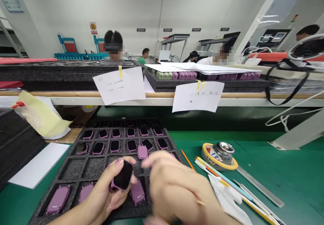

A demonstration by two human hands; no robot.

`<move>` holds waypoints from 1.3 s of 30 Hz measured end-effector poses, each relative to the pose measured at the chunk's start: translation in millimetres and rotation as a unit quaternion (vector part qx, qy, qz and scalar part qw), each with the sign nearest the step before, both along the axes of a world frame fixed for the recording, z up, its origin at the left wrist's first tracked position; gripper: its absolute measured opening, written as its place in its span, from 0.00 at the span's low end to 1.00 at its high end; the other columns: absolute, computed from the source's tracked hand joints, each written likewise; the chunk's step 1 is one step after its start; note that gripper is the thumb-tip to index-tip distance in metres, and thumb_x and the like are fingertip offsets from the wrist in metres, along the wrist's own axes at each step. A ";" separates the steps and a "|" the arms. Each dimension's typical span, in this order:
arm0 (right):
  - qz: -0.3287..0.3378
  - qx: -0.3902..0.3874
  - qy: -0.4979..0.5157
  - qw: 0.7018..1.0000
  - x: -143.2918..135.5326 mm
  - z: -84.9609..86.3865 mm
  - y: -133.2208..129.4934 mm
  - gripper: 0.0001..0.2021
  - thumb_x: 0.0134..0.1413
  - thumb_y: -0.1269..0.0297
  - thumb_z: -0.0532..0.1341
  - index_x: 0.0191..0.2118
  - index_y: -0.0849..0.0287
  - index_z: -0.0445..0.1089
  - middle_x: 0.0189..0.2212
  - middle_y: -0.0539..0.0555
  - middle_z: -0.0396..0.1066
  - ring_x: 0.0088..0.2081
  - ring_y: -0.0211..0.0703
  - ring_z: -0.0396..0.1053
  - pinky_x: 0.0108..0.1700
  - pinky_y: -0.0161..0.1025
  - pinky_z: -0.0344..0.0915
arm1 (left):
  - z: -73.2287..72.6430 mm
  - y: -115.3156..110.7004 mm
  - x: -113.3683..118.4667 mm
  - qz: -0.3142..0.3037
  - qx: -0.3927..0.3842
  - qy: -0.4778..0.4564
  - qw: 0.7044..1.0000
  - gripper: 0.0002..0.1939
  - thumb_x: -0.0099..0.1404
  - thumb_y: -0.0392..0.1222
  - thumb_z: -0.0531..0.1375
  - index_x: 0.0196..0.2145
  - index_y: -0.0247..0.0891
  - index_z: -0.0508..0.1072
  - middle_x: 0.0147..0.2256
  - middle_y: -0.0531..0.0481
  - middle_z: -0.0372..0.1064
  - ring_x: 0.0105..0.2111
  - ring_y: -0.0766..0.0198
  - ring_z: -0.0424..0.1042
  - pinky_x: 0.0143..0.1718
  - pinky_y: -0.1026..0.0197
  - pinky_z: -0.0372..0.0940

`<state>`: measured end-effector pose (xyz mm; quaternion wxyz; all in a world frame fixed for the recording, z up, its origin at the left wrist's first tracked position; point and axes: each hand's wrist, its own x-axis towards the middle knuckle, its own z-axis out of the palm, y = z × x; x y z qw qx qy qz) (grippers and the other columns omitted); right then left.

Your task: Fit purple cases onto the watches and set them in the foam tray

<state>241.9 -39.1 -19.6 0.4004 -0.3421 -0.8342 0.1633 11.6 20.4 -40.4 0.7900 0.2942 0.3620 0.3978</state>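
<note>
My left hand point(111, 188) is closed around a purple-framed watch point(123, 175), its black screen facing up. Beside it, my right hand point(174, 181) is blurred, with its index finger stretched toward a small purple piece point(142, 152); whether it holds anything is hidden. Both hands are over a black foam tray point(72, 168) with square compartments. Rows of watches with dark screens fill its far part. In the nearest row, purple watch bodies point(58, 199) lie back side up, one partly under my left hand.
Right of the tray are an orange stick point(188, 160), a yellow-rimmed round container point(219, 155), a white cloth point(227, 198), a metal ruler point(260, 186) and several pens. White paper point(39, 164) lies left. A shelf point(157, 101) crosses behind; people sit beyond.
</note>
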 end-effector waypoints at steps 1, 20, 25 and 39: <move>0.003 0.005 0.003 1.000 -8.4 4.2 8.5 0.10 0.56 0.52 0.68 0.36 0.51 0.73 0.38 0.53 0.76 0.38 0.45 0.74 0.45 0.41 0.73 | 2.2 -2.3 -0.1 -0.003 -0.005 -0.003 1.000 0.26 0.52 0.59 0.71 0.41 0.40 0.77 0.22 0.55 0.71 0.11 0.79 0.48 0.12 0.72 0.39; 0.057 -0.015 0.048 0.997 -58.4 22.1 51.0 0.11 0.53 0.71 0.71 0.33 0.55 0.67 0.47 0.52 0.76 0.45 0.41 0.75 0.51 0.39 0.68 | 18.4 -5.2 3.1 -0.008 -0.105 -0.153 0.983 0.22 0.51 0.54 0.74 0.26 0.30 0.75 0.19 0.53 0.69 0.13 0.80 0.55 0.13 0.76 0.42; 0.038 0.013 0.081 0.996 -63.5 17.5 52.4 0.08 0.53 0.72 0.69 0.32 0.56 0.69 0.46 0.55 0.77 0.45 0.44 0.76 0.55 0.43 0.68 | 17.7 -3.9 3.7 -0.018 -0.097 -0.169 0.981 0.22 0.54 0.53 0.72 0.26 0.29 0.75 0.18 0.54 0.66 0.14 0.79 0.57 0.13 0.76 0.42; -0.070 -0.060 0.319 0.943 -45.7 19.5 63.5 0.03 0.59 0.65 0.67 0.37 0.57 0.75 0.40 0.56 0.81 0.44 0.46 0.80 0.46 0.40 0.79 | 33.3 -7.3 0.9 -0.034 -0.077 -0.145 0.986 0.20 0.51 0.52 0.74 0.32 0.33 0.78 0.26 0.44 0.77 0.11 0.78 0.60 0.12 0.75 0.41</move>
